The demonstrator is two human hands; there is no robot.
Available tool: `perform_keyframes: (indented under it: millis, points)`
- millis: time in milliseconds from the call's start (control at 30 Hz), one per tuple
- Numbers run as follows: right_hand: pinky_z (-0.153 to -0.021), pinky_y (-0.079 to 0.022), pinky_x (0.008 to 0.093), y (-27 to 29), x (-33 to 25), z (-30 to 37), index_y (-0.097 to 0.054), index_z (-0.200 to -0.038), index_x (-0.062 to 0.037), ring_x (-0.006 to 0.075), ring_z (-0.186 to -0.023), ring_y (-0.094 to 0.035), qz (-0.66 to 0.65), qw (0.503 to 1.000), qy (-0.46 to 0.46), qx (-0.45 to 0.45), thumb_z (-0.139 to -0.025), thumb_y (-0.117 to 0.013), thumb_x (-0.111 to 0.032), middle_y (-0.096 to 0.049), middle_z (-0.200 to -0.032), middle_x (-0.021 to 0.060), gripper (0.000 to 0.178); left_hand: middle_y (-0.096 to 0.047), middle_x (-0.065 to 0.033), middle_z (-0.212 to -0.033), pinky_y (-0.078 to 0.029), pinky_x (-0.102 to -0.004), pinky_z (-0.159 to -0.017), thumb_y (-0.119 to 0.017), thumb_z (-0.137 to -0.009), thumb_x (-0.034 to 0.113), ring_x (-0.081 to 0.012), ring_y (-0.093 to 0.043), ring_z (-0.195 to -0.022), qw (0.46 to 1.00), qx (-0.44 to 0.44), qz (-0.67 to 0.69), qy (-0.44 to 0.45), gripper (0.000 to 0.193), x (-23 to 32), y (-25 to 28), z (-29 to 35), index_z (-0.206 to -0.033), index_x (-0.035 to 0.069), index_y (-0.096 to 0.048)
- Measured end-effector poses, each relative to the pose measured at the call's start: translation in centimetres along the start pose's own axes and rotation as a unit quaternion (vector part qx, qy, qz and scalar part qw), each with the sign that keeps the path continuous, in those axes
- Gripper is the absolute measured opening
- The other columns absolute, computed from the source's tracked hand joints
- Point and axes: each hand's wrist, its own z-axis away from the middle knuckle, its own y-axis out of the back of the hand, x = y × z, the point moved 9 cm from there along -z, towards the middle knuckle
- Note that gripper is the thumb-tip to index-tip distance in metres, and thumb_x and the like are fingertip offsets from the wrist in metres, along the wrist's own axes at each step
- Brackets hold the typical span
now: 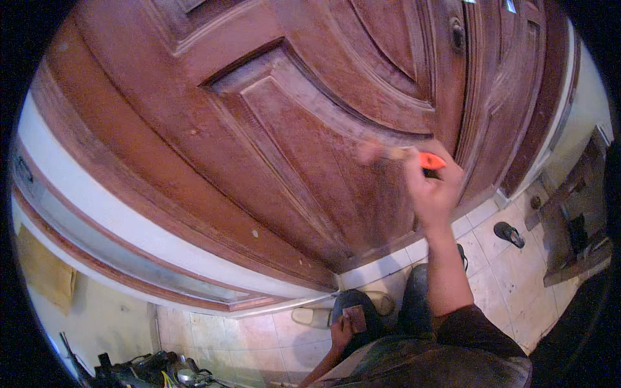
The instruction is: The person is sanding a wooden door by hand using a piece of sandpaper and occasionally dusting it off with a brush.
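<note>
My right hand (433, 191) is closed round the orange handle of a paintbrush (432, 161). The brush points left across the lower panel of a brown wooden door (304, 126), its bristle end blurred by motion. Whether the bristles touch the wood I cannot tell. Low in the view, my left hand (341, 333) is by my knee, gripping a small flat reddish-brown piece of sandpaper (354, 319). Pale, whitish streaks run along the door's mouldings and recessed panel edges.
A round metal knob (457, 33) sits high on the door. Pale floor tiles (482, 278) lie below, with a dark sandal (509, 234) on the right and light slippers (312, 317) by my feet. Dark tools and cables (162, 372) crowd the lower left. Dark wooden furniture (576, 207) stands at right.
</note>
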Motion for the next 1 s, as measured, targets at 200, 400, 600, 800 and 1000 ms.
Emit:
perform_keyframes:
  millis: [200,400,600,800,1000]
  points:
    - [-0.066,-0.052,0.0277,8.8,1.4,-0.3,-0.072,-0.089,-0.0023,0.0110,-0.073,-0.066,0.102,0.993,-0.017,0.062,-0.095,-0.073,-0.008,-0.072,-0.081,0.0054,0.008,-0.072,-0.0214,-0.081,-0.053,-0.0448,-0.067,-0.049,-0.110,0.039,-0.0273,-0.067,-0.070,0.998,-0.021,-0.015,-0.050,0.047,-0.8,-0.1,-0.3,-0.108,-0.001,-0.071]
    - [-0.071,-0.052,0.0255,0.3,-2.5,-1.4,-0.071,-0.090,0.0007,0.0094,-0.076,-0.066,0.012,0.993,0.075,-0.091,-0.095,-0.071,-0.006,-0.074,-0.087,0.0065,0.009,-0.069,-0.0156,-0.078,-0.051,-0.0410,-0.067,-0.052,-0.110,0.039,-0.0209,-0.064,-0.072,0.998,-0.016,0.056,0.007,0.046,5.0,0.4,0.4,-0.099,-0.001,-0.071]
    - [-0.066,-0.050,0.0264,4.6,0.3,-2.2,-0.071,-0.089,0.0009,0.0087,-0.070,-0.062,0.066,0.997,0.029,-0.038,-0.094,-0.071,-0.005,-0.068,-0.073,0.0048,0.007,-0.067,-0.0104,-0.075,-0.049,-0.0385,-0.065,-0.052,-0.111,0.035,-0.0197,-0.058,-0.068,1.000,-0.012,0.005,-0.021,0.044,-0.5,-0.2,-0.9,-0.092,-0.001,-0.067]
    - [-0.064,-0.052,0.0358,6.2,2.6,-3.6,-0.068,-0.087,-0.0018,0.0280,-0.066,-0.069,0.139,0.990,-0.023,-0.029,-0.093,-0.073,-0.013,-0.067,-0.074,0.0156,0.013,-0.067,-0.0127,-0.075,-0.049,-0.0398,-0.065,-0.051,-0.111,0.032,-0.0224,-0.060,-0.068,0.998,0.006,0.059,-0.011,0.041,3.5,-0.2,-0.2,-0.096,-0.002,-0.068]
    - [-0.064,-0.053,0.0339,6.3,4.7,-2.4,-0.070,-0.087,-0.0030,0.0205,-0.066,-0.070,0.175,0.983,-0.029,-0.041,-0.092,-0.073,-0.014,-0.069,-0.073,0.0136,0.012,-0.068,-0.0111,-0.075,-0.051,-0.0386,-0.065,-0.050,-0.111,0.035,-0.0198,-0.065,-0.070,0.999,-0.013,0.034,-0.019,0.043,2.0,0.2,-0.3,-0.101,-0.003,-0.069]
